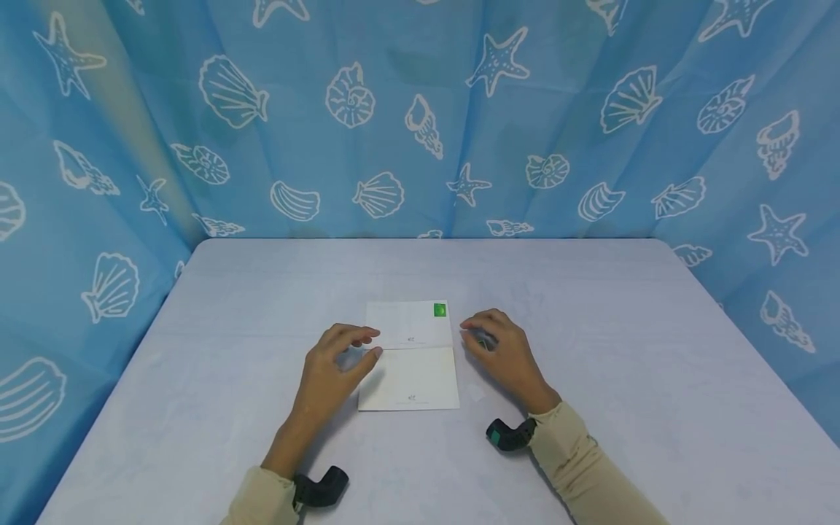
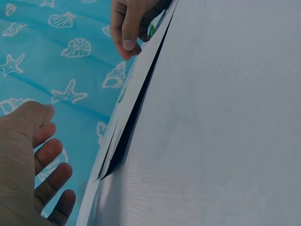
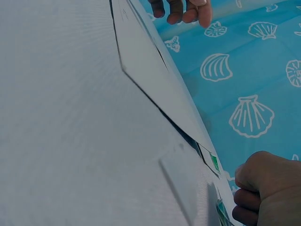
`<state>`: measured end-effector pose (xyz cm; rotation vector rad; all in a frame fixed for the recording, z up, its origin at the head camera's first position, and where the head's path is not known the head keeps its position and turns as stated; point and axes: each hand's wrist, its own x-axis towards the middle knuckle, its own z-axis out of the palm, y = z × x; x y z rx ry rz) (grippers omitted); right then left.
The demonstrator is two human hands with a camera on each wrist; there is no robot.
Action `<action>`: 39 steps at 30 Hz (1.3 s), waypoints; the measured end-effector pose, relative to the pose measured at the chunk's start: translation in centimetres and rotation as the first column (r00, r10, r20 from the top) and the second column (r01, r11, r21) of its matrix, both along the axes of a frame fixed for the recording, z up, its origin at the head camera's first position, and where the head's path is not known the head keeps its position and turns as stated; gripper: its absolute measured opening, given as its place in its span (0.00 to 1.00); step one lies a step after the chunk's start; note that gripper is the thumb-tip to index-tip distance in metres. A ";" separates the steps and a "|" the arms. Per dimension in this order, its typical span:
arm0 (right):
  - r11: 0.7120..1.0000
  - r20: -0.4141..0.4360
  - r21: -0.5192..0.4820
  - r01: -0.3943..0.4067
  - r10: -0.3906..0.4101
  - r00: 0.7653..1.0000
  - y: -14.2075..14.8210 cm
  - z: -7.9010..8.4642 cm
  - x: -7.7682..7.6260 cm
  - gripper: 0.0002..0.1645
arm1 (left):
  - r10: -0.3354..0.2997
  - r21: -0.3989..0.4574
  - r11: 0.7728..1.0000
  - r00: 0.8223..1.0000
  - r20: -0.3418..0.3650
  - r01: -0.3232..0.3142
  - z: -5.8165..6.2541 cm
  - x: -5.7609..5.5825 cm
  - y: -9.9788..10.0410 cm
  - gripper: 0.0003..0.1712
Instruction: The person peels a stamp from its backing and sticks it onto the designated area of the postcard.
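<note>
The left hand (image 1: 331, 368), loosely spread, is over left edge of stamped white stationery (image 1: 410, 375) — right hand (image 1: 513, 357), loosely curved, near its right edge.

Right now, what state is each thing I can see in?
White paper: lying open in two panels on the table, an edge raised; one piece or two, unclear.
Green square: on the far panel, right corner.
Left hand: fingers relaxed, thumb apart, not gripping the paper.
Right hand: fingers curled; grip unclear.
Greenish thing: near the right hand, partly hidden.
Curtain: hanging in folds.
Black wrist devices: worn, one per arm.
</note>
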<state>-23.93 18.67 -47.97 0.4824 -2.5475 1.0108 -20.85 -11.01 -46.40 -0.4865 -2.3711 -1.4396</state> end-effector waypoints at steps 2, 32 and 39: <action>1.000 -0.011 -0.001 0.001 -0.001 1.000 0.1 0.1 0.0 0.09 | -0.005 0.003 1.000 1.000 -0.009 0.005 0.2 0.0 0.1 0.15; 1.000 -0.007 -0.012 0.014 -0.014 1.000 0.2 0.0 0.9 0.10 | 0.010 -0.025 1.000 1.000 -0.016 -0.010 0.0 0.3 0.3 0.15; 0.999 0.018 -0.001 0.034 -0.034 0.999 0.3 -0.2 1.1 0.10 | 0.010 -0.015 1.000 1.000 -0.001 -0.010 -0.3 0.5 0.3 0.15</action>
